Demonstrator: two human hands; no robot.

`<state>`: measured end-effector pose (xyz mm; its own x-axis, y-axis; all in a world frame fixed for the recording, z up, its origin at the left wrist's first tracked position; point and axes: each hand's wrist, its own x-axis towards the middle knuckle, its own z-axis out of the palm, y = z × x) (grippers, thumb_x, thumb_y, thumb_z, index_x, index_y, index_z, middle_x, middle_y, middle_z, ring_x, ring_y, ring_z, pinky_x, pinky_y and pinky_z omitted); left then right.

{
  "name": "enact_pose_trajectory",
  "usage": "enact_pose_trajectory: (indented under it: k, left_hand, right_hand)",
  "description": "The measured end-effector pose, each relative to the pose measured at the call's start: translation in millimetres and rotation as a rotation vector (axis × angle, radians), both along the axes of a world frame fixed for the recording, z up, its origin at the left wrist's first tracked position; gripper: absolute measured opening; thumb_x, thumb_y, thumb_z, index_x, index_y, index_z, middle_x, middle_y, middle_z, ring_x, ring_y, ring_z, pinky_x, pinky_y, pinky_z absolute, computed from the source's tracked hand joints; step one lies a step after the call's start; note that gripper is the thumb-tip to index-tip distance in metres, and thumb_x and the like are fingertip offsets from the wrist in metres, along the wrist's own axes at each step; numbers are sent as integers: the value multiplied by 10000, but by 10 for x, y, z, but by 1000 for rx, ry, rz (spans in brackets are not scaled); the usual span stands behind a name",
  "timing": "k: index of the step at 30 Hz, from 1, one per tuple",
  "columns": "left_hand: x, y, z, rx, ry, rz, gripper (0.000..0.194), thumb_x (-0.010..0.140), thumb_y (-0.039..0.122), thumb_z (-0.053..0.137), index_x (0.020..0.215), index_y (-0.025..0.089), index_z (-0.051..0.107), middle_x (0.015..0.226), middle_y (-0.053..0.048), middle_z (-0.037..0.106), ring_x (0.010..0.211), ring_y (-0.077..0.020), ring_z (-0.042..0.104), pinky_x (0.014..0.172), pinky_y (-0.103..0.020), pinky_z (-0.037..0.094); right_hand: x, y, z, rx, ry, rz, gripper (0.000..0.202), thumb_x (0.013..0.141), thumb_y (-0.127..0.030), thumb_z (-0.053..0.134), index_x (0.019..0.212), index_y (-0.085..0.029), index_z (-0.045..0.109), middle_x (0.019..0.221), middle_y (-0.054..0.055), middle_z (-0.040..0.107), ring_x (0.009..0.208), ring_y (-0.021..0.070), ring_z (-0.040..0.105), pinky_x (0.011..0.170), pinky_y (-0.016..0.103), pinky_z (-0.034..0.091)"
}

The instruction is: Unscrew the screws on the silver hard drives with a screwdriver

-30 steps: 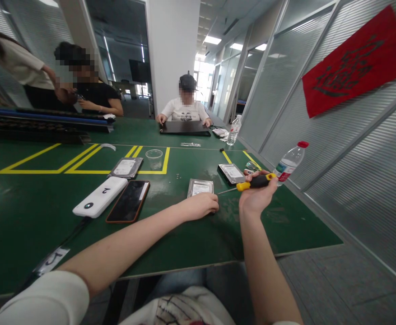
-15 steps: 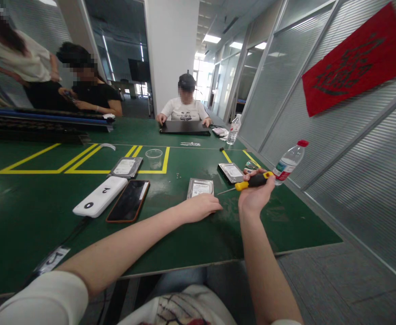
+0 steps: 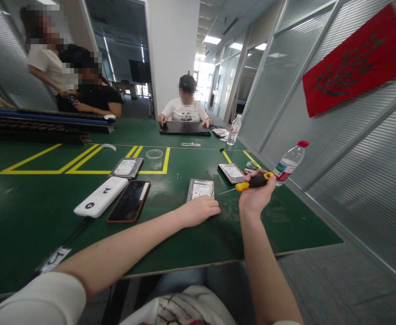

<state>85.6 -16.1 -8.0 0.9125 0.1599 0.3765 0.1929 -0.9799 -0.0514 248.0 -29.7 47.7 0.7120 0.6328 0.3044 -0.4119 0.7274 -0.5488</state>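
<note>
A silver hard drive (image 3: 201, 188) with a white label lies flat on the green table. My left hand (image 3: 200, 211) is over its near edge, fingers bent together and gripping it; the thumb is hidden. Turned palm up, my right hand (image 3: 255, 198) holds a screwdriver (image 3: 258, 180) by its black and yellow handle. The thin shaft points left, its tip just off the drive's right side. A second hard drive (image 3: 230, 173) sits behind the screwdriver. Several tiny pieces, perhaps screws (image 3: 178, 175), are scattered left of the held drive.
To the left are a phone (image 3: 129, 201), a white power bank (image 3: 101, 197) with a cable, another hard drive (image 3: 126, 167) and a clear plastic cup (image 3: 155, 159). A water bottle (image 3: 290, 163) stands close behind my right hand. Across the table, a person handles a dark panel (image 3: 185, 128).
My left hand has shifted slightly while staying at the drive. The right hand and screwdriver are nearly still. At the far left, a standing person has moved right, beside the seated one.
</note>
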Motion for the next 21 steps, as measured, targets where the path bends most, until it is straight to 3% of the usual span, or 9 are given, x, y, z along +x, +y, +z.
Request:
enact_pose_trajectory:
  k: [8,16,21]
  left_hand:
    - [-50,-28,-22,37,-14,19,196,997,148,441,949,146,631,867,-65,671,823,-202,596,749,-327,420]
    - [-105,7,-110,-140,-139,83,118,955,212,572,1040,159,634,991,-70,671,924,-199,607,823,-305,424]
    - [-143,5,-93,-219,-178,203,111,871,241,699,950,180,651,1003,-49,648,953,-215,581,852,-328,405]
  right_hand:
    - [12,-11,-4,8,-8,-27,274,850,-459,482,801,-195,530,632,-56,533,512,52,518,494,173,440]
    - [21,4,-10,19,-20,-39,275,849,-463,484,799,-196,528,634,-59,525,512,52,515,511,184,448]
    - [26,-31,17,-1,-43,-33,284,850,-483,472,796,-206,505,621,-69,504,471,46,479,454,174,401]
